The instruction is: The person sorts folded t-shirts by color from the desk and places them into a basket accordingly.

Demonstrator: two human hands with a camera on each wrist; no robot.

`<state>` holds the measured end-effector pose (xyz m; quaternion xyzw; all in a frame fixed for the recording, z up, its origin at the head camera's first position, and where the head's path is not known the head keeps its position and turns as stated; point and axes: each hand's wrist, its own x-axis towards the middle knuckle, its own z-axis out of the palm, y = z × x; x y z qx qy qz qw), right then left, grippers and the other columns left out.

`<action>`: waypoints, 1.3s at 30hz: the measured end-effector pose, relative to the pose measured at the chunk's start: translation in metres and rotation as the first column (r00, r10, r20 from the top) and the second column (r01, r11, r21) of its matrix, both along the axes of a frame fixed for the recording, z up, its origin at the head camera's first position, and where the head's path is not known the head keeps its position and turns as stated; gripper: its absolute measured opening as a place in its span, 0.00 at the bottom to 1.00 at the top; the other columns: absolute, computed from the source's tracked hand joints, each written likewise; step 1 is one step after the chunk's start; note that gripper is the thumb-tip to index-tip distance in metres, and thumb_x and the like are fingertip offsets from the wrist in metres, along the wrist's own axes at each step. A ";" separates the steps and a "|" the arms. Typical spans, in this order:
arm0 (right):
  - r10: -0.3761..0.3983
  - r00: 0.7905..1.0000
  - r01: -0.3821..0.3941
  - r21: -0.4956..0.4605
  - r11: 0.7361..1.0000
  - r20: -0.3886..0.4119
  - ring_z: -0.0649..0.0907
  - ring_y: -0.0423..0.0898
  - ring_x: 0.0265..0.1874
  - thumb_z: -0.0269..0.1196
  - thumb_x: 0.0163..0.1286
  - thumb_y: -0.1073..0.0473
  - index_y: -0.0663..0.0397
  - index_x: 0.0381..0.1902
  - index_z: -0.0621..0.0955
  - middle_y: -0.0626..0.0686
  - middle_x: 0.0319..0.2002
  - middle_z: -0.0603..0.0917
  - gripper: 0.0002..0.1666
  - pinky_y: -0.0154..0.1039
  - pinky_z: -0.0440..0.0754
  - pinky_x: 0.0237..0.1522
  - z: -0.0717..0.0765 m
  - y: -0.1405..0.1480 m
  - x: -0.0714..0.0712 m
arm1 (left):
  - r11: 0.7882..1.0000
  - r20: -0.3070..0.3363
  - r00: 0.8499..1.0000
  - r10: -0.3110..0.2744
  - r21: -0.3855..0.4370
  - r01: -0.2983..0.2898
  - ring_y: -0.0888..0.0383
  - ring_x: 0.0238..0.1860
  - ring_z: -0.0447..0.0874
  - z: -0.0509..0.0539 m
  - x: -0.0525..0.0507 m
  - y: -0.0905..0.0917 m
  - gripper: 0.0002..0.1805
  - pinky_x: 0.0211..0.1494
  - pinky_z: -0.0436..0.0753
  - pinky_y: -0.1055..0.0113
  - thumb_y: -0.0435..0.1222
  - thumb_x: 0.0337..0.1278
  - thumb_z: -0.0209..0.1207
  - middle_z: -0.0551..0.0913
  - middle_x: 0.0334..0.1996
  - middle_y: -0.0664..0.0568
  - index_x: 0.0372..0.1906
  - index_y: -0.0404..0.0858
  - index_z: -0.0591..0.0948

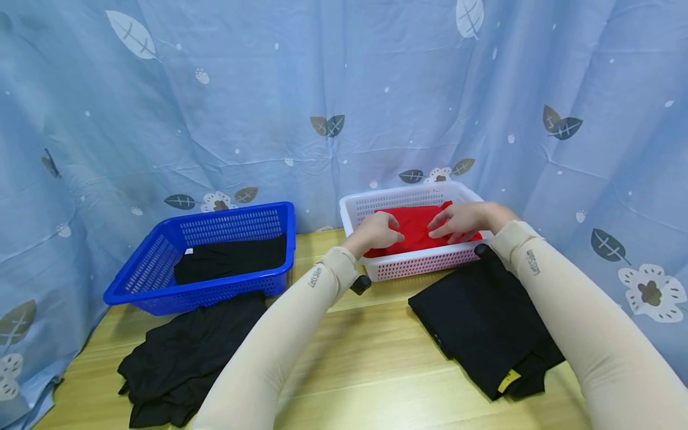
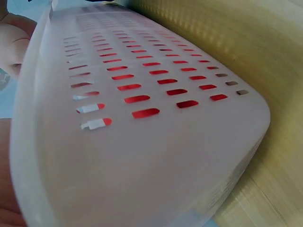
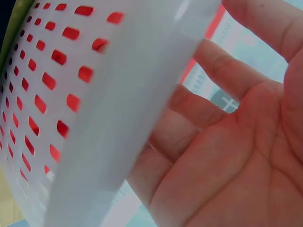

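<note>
Red folded fabric (image 1: 414,227) lies inside a white plastic basket (image 1: 419,261) with slotted walls. My left hand (image 1: 378,232) reaches over the basket's left front side, its fingers loosely bent above the red fabric. From the right, my right hand (image 1: 463,221) comes over the rim with fingers spread and slightly bent. In the right wrist view, the right palm (image 3: 236,165) faces the camera and its fingertips are partly hidden behind the rim. Neither hand visibly grips the fabric; whether the fingertips touch it I cannot tell.
A blue basket (image 1: 199,286) at the left holds a black cloth (image 1: 236,260). Crumpled black fabric (image 1: 188,358) lies in front of it. Folded black fabric (image 1: 484,322) with a yellow tag lies under the right forearm. A patterned blue curtain (image 1: 242,89) hangs behind the wooden table (image 1: 365,370).
</note>
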<state>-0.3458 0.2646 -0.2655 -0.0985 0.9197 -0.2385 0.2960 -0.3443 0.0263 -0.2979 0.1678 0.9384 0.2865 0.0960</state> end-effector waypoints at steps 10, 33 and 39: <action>0.026 0.999 -0.028 -0.052 0.998 -0.047 0.82 0.63 0.65 0.64 0.78 0.41 0.61 0.81 0.67 0.69 0.74 0.71 0.45 0.54 0.85 0.66 0.002 0.000 0.009 | 0.995 -0.026 0.997 -0.076 0.069 0.077 0.49 0.63 0.81 0.001 0.011 -0.008 0.25 0.68 0.83 0.51 0.42 0.73 0.67 0.82 0.66 0.45 0.69 0.41 0.79; 0.060 0.937 -0.108 -0.123 0.987 -0.345 0.79 0.61 0.66 0.68 0.77 0.48 0.56 0.77 0.73 0.66 0.73 0.75 0.37 0.55 0.87 0.61 0.018 0.016 0.059 | 0.942 -0.188 0.964 -0.187 0.245 0.230 0.60 0.40 0.86 0.003 0.063 -0.026 0.18 0.47 0.86 0.68 0.37 0.70 0.68 0.88 0.43 0.54 0.61 0.46 0.79; 0.060 0.898 -0.133 -0.139 0.981 -0.436 0.81 0.61 0.65 0.68 0.76 0.52 0.56 0.76 0.75 0.65 0.70 0.80 0.35 0.53 0.89 0.58 0.022 0.024 0.084 | 0.912 -0.183 0.950 -0.253 0.283 0.297 0.61 0.39 0.86 0.001 0.078 -0.032 0.19 0.44 0.86 0.70 0.35 0.69 0.69 0.87 0.42 0.54 0.60 0.45 0.80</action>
